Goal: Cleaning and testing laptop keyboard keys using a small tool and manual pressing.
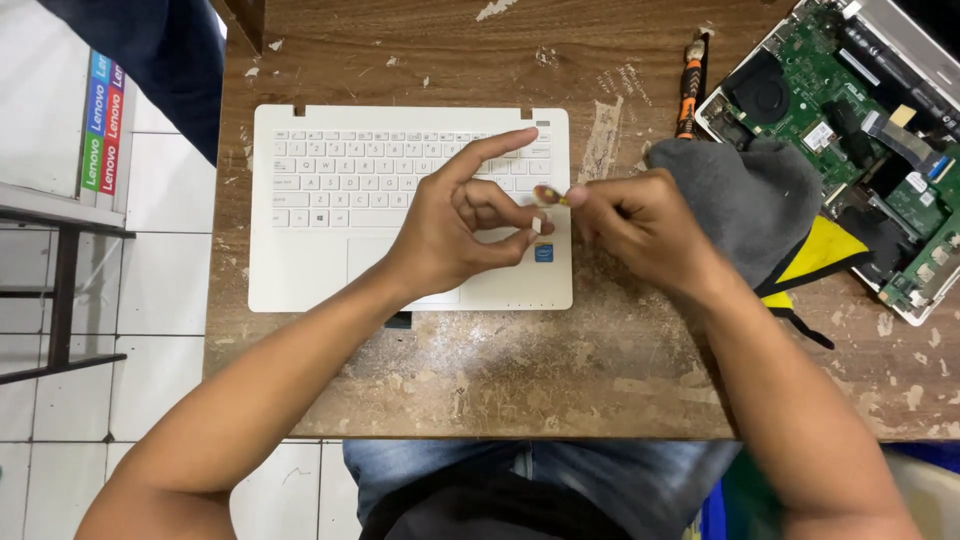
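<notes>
while two hands meet, left hand (462, 222) pinching one small white piece (537, 226), right hand (632, 222) gripping one small tool (549, 195), one white keyboard case (330, 215) below

The table (520, 380) is brown wood, scuffed with pale, whitish patches. On it lies a white laptop keyboard panel (330, 250) with grey lettering and a small blue sticker (543, 252) at its 4 o'clock corner. At 3 o'clock from the panel sits a dark grey cloth (745, 200) over something yellow (820, 250) with black edging. At 1 o'clock lies a green circuit board (850, 110) in a silver-white shell, and beside it an orange-and-black screwdriver (688, 95). The floor tiles (170, 260) are white. The person's jeans (560, 475) are blue.
</notes>
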